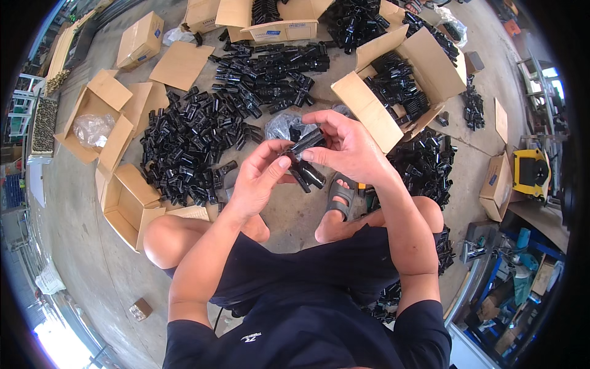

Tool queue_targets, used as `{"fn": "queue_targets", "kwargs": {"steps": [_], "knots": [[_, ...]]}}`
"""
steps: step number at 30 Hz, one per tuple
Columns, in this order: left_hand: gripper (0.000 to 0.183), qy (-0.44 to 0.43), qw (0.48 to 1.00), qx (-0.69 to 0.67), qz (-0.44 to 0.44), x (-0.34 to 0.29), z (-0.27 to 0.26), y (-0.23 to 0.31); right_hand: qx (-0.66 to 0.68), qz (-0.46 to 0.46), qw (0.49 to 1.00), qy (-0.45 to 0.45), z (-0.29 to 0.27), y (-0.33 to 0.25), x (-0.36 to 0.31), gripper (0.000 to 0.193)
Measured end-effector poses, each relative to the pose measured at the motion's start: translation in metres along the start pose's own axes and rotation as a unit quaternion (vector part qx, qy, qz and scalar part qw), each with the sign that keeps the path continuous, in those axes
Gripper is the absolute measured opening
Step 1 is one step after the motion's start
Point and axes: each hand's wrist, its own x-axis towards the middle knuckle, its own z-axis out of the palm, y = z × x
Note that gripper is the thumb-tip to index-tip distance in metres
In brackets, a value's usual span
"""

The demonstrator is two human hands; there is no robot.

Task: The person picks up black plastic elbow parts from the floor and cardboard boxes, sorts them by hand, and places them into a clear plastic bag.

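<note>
In front of me, above the floor, both my hands are closed on a glossy black pipe fitting [305,145] with tube-like arms. My left hand [260,171] pinches its left side between thumb and fingers. My right hand [350,146] grips the upper right part, thumb below and index finger over the top. My fingers hide part of it, so I cannot tell whether it is one piece or several. Just beyond it lies a crumpled clear plastic bag [279,127]. A large pile of similar black fittings [190,138] spreads over the floor to the left.
An open cardboard box [439,67] of black fittings stands at the far right, another box [289,31] at the far middle. Open cartons [126,197] sit at left. More fittings [424,166] lie beside my right leg. A yellow and black case [531,172] and a tool-filled rack [516,270] are at right.
</note>
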Motion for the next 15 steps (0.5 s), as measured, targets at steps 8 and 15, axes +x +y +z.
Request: {"fn": "queue_targets", "kwargs": {"steps": [8,15], "knots": [[0.037,-0.017,0.999,0.029,-0.009,0.006,-0.004,0.008,-0.051,0.072,0.996,-0.026,0.000,-0.006,0.011,0.044],[0.037,0.016,0.998,0.055,-0.010,0.005,-0.012,0.000,-0.082,0.065,0.994,-0.021,0.003,-0.009,0.007,0.039]]}}
